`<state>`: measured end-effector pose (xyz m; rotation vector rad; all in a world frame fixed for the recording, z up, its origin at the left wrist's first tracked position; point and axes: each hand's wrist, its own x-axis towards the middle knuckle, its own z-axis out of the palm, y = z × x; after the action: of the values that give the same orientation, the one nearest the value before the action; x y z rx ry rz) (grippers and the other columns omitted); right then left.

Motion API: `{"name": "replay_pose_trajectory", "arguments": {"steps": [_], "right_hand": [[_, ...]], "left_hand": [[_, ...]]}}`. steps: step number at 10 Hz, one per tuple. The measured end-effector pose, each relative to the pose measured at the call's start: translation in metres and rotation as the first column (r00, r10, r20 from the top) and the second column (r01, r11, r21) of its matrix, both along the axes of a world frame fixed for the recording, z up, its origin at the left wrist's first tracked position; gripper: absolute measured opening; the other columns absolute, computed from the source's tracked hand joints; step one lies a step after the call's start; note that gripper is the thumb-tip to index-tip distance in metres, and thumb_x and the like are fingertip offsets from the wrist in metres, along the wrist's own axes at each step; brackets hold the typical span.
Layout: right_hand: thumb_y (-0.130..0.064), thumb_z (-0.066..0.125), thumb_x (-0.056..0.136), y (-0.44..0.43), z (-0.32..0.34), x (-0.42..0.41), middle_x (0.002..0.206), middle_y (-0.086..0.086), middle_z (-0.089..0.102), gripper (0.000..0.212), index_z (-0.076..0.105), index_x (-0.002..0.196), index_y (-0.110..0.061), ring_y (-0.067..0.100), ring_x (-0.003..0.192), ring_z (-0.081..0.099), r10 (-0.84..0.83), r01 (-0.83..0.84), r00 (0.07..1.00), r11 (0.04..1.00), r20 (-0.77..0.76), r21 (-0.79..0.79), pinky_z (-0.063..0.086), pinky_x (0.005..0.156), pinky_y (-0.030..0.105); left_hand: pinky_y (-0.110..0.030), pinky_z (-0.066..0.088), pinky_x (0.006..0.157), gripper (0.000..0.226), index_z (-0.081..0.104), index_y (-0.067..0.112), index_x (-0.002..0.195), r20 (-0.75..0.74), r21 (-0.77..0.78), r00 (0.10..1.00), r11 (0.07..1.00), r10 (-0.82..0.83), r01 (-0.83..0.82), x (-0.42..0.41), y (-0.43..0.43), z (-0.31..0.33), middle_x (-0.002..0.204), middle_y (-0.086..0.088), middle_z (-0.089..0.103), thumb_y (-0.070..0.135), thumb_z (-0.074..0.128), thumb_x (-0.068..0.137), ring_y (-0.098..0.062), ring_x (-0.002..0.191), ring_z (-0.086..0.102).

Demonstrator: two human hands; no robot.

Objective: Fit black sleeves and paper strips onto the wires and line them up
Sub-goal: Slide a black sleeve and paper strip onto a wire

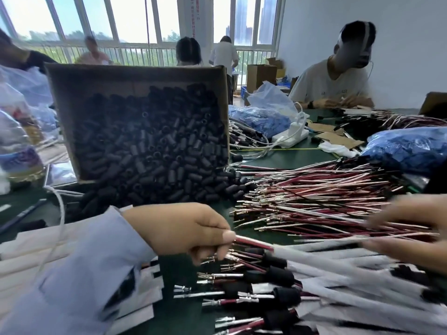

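I judge the job partly done. A row of finished wires (pixel 280 274), each with a black sleeve and a white paper wrap, lies on the near side of the surface (pixel 290 159), their metal ends roughly in line. A large heap of bare wires (pixel 314 199) waits just beyond them. My left hand (pixel 188 233) pinches one wire (pixel 251 243) near its terminal end, with paper already round it. My right hand (pixel 406 228) is smeared at the far end of that wire, so I cannot tell whether it grips. Black sleeves (pixel 150 146) spill from a tilted box (pixel 60 93), and spare paper strips (pixel 43 245) are stacked under my left sleeve. Blue bags (pixel 408 148) crowd the green surface; another person (pixel 333 83) works opposite, and tall windows (pixel 135 18) lie behind.
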<state>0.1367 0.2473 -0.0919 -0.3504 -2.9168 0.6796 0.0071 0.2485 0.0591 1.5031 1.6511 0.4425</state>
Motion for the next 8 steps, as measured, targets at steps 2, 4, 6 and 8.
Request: {"name": "replay_pose_trajectory", "arguments": {"steps": [2,4,6,8], "right_hand": [[-0.031,0.04,0.101,0.103,0.139,0.034,0.088,-0.001,0.061,0.027,0.061,0.1,-0.015,0.016,0.082,0.053,-0.003,0.021,0.99,0.992,-0.139,0.128,0.04,0.079,0.034],[-0.038,0.035,0.101,0.138,0.139,0.036,0.069,-0.008,0.053,0.034,0.047,0.071,-0.028,0.019,0.074,0.051,-0.204,0.209,0.978,0.932,-0.048,0.297,0.042,0.071,0.035],[-0.047,0.051,0.095,0.139,0.132,0.036,0.11,-0.008,0.071,0.029,0.063,0.12,-0.04,0.015,0.103,0.063,-0.165,0.153,0.986,0.952,0.021,0.263,0.048,0.087,0.03],[-0.035,0.04,0.1,0.14,0.127,0.044,0.103,-0.002,0.065,0.032,0.066,0.114,-0.023,0.021,0.095,0.059,-0.14,0.149,0.989,0.938,-0.051,0.312,0.046,0.081,0.035]], "left_hand": [[-0.014,0.039,0.047,0.037,0.06,0.02,0.079,0.25,-0.025,0.952,0.984,0.177,-0.177,-0.016,0.004,-0.007,0.055,0.006,0.059,0.044,0.041,0.098,-0.007,0.051,0.059],[-0.033,0.046,0.084,0.024,0.054,0.025,0.117,-0.628,0.334,0.619,0.882,0.472,-0.333,-0.053,0.069,-0.04,0.118,-0.003,0.054,0.033,0.055,0.094,-0.022,0.104,0.058],[-0.036,0.045,0.084,0.029,0.051,0.01,0.12,-0.794,0.214,0.49,0.92,0.36,-0.329,-0.049,0.089,-0.065,0.124,-0.012,0.05,0.025,0.053,0.096,-0.031,0.107,0.056],[-0.021,0.05,0.068,0.014,0.061,0.025,0.095,-0.099,0.294,0.94,0.912,0.328,-0.287,-0.028,0.037,-0.03,0.087,0.009,0.062,0.032,0.068,0.085,-0.004,0.076,0.059]]}}
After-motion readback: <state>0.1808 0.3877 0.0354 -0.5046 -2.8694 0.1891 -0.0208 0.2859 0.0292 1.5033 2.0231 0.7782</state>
